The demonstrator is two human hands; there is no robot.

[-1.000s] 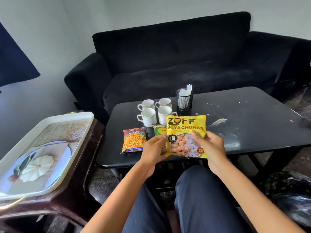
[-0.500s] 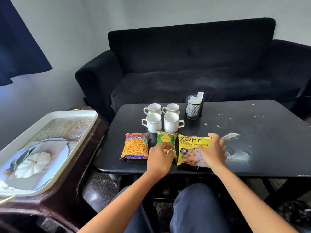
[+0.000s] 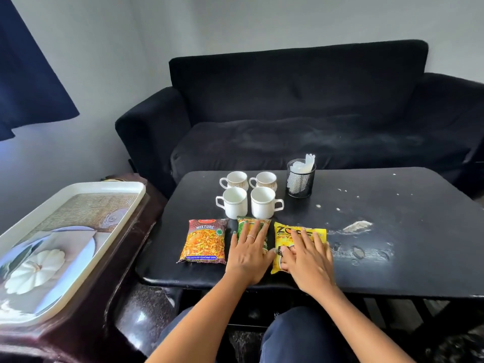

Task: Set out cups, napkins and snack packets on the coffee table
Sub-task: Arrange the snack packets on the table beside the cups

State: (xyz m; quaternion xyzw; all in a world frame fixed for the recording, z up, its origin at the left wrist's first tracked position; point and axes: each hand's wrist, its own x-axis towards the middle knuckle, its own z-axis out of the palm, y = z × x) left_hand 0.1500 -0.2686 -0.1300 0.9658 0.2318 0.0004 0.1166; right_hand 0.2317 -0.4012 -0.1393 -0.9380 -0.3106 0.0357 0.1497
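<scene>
Three snack packets lie flat in a row near the front edge of the black coffee table (image 3: 392,231). On the left of the row is the red and orange packet (image 3: 203,241), and the word MIXTURE is printed on it. No hand touches it. In the middle is the green packet (image 3: 264,226). The left hand (image 3: 248,254) rests flat on top of it with its fingers straight and a little spread, so only the far end and right side of the packet show. A thin ring sits on one finger. On the right is the yellow packet (image 3: 285,238). The right hand (image 3: 306,258) lies flat on it too, with its fingers straight and pointing away from the person. Neither hand grips or pinches anything. The two hands are just beside each other. Behind the packets stand four white cups (image 3: 247,195) in a little square, two in front and two in back. All four are upright. To the right of the cups is a black mesh holder (image 3: 300,183) with white napkins (image 3: 305,163) sticking out of the top. Some pale marks and crumbs dot the right part of the table. A black sofa (image 3: 301,100) sits behind it. To the left, a white tray (image 3: 125,205) with a picture on it rests on a dark brown side table (image 3: 146,231).
</scene>
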